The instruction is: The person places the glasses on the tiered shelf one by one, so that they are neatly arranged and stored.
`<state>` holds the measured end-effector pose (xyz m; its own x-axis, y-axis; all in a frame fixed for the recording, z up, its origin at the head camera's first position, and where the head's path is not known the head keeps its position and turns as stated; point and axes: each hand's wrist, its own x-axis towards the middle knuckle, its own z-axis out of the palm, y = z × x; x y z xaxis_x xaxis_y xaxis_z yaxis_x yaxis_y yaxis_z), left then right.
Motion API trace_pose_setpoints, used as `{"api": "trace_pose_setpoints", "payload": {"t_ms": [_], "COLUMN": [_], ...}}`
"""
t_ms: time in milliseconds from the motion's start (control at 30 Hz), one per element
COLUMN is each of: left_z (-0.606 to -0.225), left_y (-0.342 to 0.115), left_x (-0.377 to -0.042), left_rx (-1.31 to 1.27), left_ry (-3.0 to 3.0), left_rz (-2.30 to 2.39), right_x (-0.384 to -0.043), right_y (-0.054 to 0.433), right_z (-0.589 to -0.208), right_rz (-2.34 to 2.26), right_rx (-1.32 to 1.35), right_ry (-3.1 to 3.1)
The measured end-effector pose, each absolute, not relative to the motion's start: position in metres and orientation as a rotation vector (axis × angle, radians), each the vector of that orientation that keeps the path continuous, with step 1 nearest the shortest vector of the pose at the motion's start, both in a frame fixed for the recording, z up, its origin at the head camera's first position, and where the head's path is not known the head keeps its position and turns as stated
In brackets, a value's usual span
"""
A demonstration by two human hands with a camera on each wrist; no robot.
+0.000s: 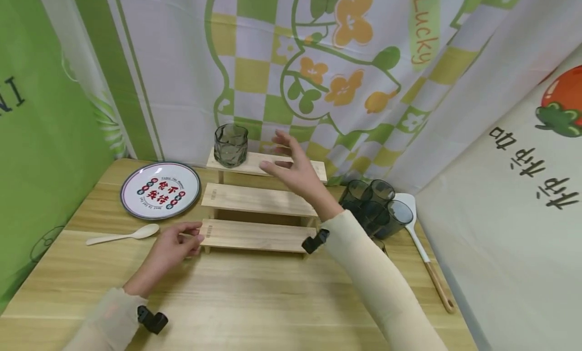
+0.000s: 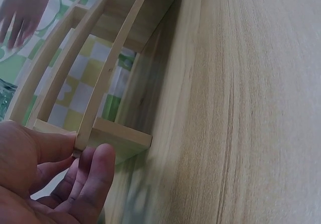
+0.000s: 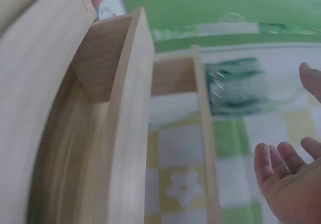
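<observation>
Pinch grip: the left hand (image 1: 170,247) held the left end of the lowest board (image 1: 259,236) of the wooden rack (image 1: 259,198) between thumb and fingers, with a narrow gap. The right hand (image 1: 297,169) held nothing; its thumb and fingers were spread wide apart. It appeared to be above the top board (image 1: 254,164), though depth was hard to judge. The faceted glass (image 1: 231,146) stood upright on the left end of that board, to the left of the right hand and apart from it. The rack stood on the table (image 1: 254,300), to the right of the left hand. The left forearm (image 1: 109,315) extended from the lower left; the right forearm (image 1: 382,275) reached in from the lower right, thumb toward the glass
</observation>
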<state>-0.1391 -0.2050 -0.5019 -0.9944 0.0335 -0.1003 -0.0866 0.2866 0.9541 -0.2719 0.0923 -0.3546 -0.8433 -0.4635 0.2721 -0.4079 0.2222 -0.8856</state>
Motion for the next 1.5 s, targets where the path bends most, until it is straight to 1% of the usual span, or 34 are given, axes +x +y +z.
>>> {"api": "trace_pose_setpoints", "payload": {"t_ms": [167, 267, 433, 567, 700, 800, 933, 1067, 1333, 1500], "left_z": [-0.502, -0.501, -0.5, -0.499, -0.5, -0.501, -0.502, -0.502, -0.504, -0.505], "left_y": [-0.209, -0.211, -0.211, -0.211, -0.211, -0.211, -0.21, -0.207, -0.204, -0.204], "left_x": [-0.139, -0.138, -0.136, -0.135, -0.135, -0.135, -0.136, -0.137, -0.138, -0.139], "left_rx": [-0.07, -0.078, -0.069, -0.065, -0.07, -0.077, -0.077, -0.074, -0.06, -0.051], "left_ry": [2.466, 2.456, 2.448, 2.452, 2.457, 2.454, 2.45, 2.453, 2.44, 2.433], "left_rz": [1.807, 1.813, 1.829, 1.831, 1.828, 1.83, 1.828, 1.811, 1.824, 1.835], "right_x": [-0.234, -0.21, -0.172, -0.15, -0.136, -0.131, -0.13, -0.131, -0.127, -0.125], "right_y": [0.159, 0.199, 0.255, 0.282, 0.299, 0.306, 0.313, 0.316, 0.32, 0.326], "right_z": [-0.363, -0.375, -0.403, -0.43, -0.457, -0.475, -0.494, -0.503, -0.507, -0.509], "right_rz": [-1.851, -1.928, -2.084, -2.156, -1.951, -1.723, -1.577, -1.539, -1.44, -1.442], "right_rx": [-0.913, -0.856, -0.632, -0.339, 0.03, 0.17, 0.164, 0.146, 0.15, 0.053], "right_ry": [2.489, 2.573, 2.721, 2.875, 3.025, 3.027, 2.943, 2.932, 3.007, 2.961]}}
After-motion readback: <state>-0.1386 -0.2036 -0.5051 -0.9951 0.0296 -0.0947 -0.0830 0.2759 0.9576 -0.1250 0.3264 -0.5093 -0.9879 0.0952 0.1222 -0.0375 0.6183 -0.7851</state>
